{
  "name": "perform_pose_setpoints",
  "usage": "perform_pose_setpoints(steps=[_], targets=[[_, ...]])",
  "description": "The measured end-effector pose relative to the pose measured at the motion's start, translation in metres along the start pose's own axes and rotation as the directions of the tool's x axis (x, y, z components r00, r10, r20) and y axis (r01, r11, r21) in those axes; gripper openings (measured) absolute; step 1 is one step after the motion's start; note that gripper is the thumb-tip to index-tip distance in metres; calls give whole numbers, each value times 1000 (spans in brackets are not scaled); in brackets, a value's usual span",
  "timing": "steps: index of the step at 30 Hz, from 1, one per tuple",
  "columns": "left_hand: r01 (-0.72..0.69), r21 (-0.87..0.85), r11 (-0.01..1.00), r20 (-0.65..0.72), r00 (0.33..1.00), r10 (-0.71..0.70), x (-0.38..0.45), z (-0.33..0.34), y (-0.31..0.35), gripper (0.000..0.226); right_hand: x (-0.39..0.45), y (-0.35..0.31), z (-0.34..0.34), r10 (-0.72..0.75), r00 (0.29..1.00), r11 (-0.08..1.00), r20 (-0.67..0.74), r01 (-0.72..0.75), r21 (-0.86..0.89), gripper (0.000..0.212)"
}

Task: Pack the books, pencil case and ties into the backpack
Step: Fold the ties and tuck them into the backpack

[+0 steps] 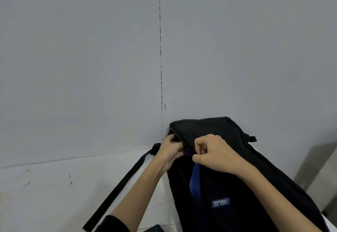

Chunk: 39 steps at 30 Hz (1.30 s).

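A black backpack (pixel 237 173) lies on the white table, its top end against the wall and a blue logo patch (pixel 220 203) on its front. My left hand (pixel 170 151) grips the edge of the bag's opening at the left. My right hand (pixel 214 154) is curled and pinches the bag's front flap by the opening. A blue tie (pixel 195 184) hangs out of the opening below my right hand, with a bit of purple fabric (pixel 189 153) between my hands. Books and a pencil case are not in view.
A long black strap (pixel 118 189) runs from the bag's top down to the left across the white table (pixel 54 195). A grey wall with a vertical seam stands right behind the bag. The table's right edge lies near the bag's lower right.
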<state>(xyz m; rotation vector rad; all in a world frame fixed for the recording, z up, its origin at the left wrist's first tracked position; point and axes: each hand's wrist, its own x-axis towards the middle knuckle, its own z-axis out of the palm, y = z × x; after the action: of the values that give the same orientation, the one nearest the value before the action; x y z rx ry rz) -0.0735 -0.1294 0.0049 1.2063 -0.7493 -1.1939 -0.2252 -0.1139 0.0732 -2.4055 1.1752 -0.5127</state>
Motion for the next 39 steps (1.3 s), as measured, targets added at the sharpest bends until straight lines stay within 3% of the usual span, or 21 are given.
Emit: perform_pose_setpoints(steps=[2,3,7,10,16,17,19,21,22,25,28,30,36,39], targets=[[-70,86,994,-250,964,90,1,4,-10,22,-1,-1,-2,8,1000,1000,-3,-8,-5,29],[-94,121,988,-297,947,127,-2,7,-13,16,-2,-2,-3,9,1000,1000,-2,-9,-8,28],[-52,15,999,-121,991,53,-13,10,-6,24,-4,-2,-4,14,1000,1000,-14,-14,5,28],[-6,28,1000,13,1000,6,-17,6,6,26,-5,-1,-3,16,1000,1000,-18,-16,12,28],[-88,-320,943,-128,991,49,-8,35,8,37,-3,0,-4,22,997,999,-68,-20,29,28],[-103,-279,955,-151,986,62,-7,39,6,37,-3,2,-4,27,997,999,-71,-24,43,27],[-151,-15,988,-179,973,146,-8,35,-1,33,-2,7,-6,31,998,998,-57,-27,64,26],[-194,269,943,-162,956,243,-15,24,-9,19,-1,12,-7,36,998,997,-42,-33,74,25],[-197,305,932,-150,956,251,-22,17,-12,12,-1,14,-6,37,999,996,-38,-34,77,24],[-136,269,954,-109,979,170,-46,1,-19,26,-1,14,-4,36,999,997,-41,-33,70,23],[-66,479,875,33,998,57,-67,-4,-22,30,-1,9,-4,30,998,999,-48,-29,41,22],[-22,517,856,74,997,-19,-75,-3,-19,36,-2,6,-4,29,999,999,-43,-29,16,21],[84,406,910,67,990,-121,-90,7,-15,45,-6,3,-4,44,998,999,-34,-43,13,19],[105,468,878,51,988,-145,-96,11,-17,46,-7,3,-4,50,999,999,-20,-50,16,18]])
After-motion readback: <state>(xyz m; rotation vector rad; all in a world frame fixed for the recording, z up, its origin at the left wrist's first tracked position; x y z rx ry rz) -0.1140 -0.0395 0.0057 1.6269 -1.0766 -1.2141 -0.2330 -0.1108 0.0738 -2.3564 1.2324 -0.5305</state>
